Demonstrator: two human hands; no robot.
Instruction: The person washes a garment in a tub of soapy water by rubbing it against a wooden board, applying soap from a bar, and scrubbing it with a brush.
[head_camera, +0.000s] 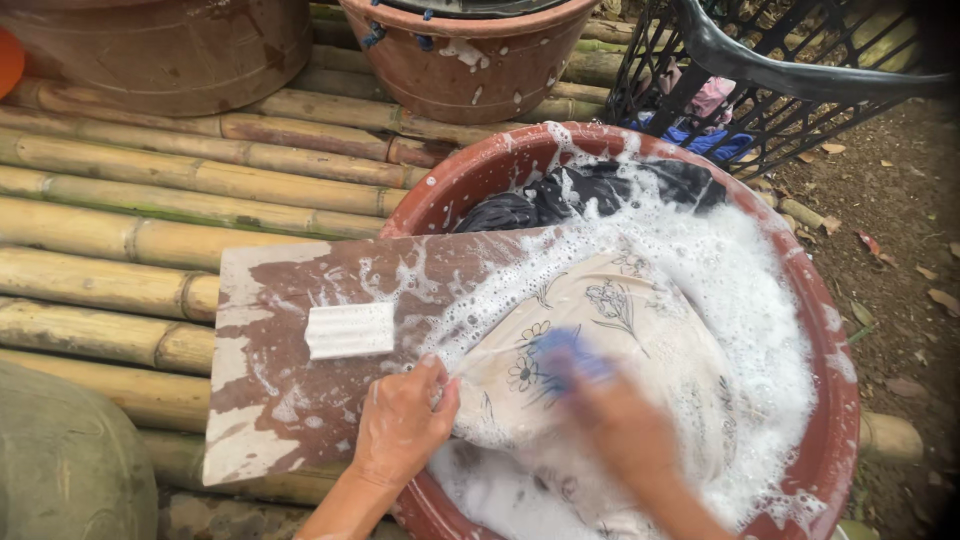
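One view only, from a head-worn camera, close above the work. Looks steeply down and forward over a round reddish-brown plastic basin (835, 400) full of suds, with a wet brown wooden washboard (290, 370) laid across its left rim. Near enough to cut both forearms off at the bottom edge. Takes in a bamboo-pole platform (120, 250) left, bare earth right.
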